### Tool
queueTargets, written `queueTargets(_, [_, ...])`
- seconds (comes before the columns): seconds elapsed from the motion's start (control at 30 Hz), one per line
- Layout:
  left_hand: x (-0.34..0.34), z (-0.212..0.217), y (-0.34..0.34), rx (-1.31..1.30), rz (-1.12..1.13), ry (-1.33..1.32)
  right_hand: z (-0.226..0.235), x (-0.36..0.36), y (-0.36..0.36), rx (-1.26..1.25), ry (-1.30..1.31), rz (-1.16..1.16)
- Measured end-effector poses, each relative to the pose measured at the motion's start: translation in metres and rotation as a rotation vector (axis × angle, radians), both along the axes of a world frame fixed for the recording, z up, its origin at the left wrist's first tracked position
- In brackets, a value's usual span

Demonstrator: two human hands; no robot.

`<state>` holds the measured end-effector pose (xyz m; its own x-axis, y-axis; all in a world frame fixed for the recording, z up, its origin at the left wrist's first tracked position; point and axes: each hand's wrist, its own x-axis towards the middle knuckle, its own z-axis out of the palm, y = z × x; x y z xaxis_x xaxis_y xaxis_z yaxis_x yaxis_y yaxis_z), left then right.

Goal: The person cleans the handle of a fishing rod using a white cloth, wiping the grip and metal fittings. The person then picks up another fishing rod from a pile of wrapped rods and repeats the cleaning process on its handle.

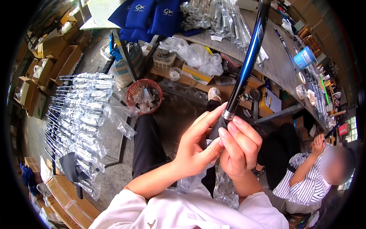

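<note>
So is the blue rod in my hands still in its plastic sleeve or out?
Out: the blue rod shows bare above both hands, clear plastic bunched below them.

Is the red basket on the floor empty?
No, the red basket on the floor holds a heap of crumpled clear plastic wrappers, left of the blue rod that both hands hold.

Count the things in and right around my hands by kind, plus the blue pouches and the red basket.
Blue rod held by left hand and right hand: 1
Clear plastic sleeve under the hands: 1
Blue fabric pouches: at least 3
Red basket: 1
Total: at least 6
</note>
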<state>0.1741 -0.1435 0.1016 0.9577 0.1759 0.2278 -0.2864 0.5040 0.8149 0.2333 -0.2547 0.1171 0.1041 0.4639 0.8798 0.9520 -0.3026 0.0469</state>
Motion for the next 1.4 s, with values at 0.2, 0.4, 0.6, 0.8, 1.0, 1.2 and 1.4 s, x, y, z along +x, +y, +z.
queueTargets(0.2, [0.004, -0.004, 0.000, -0.119, -0.087, -0.045, 0.006, -0.003, -0.002, 0.021, 0.255, 0.006])
queueTargets(0.4, [0.008, -0.005, 0.006, -0.341, -0.296, 0.052, -0.006, -0.001, 0.001, 0.151, 0.336, 0.067])
queueTargets(0.6, [0.016, -0.010, 0.003, -0.431, -0.340, 0.053, -0.008, 0.000, 0.001, 0.227, 0.368, 0.059])
queueTargets(0.8, [0.019, -0.014, -0.002, -0.285, -0.161, 0.038, 0.000, 0.003, -0.001, 0.206, 0.541, 0.080])
queueTargets(1.0, [0.017, -0.010, -0.004, 0.371, 0.316, -0.291, 0.016, 0.015, -0.008, 0.129, 0.641, 0.204])
queueTargets(1.2, [0.023, -0.017, -0.001, 0.749, 0.566, -0.318, 0.002, 0.026, -0.008, 0.033, 0.302, 0.168])
queueTargets(1.4, [0.026, -0.027, -0.002, 0.561, 0.543, -0.331, -0.014, 0.031, -0.008, 0.044, 0.148, 0.188])
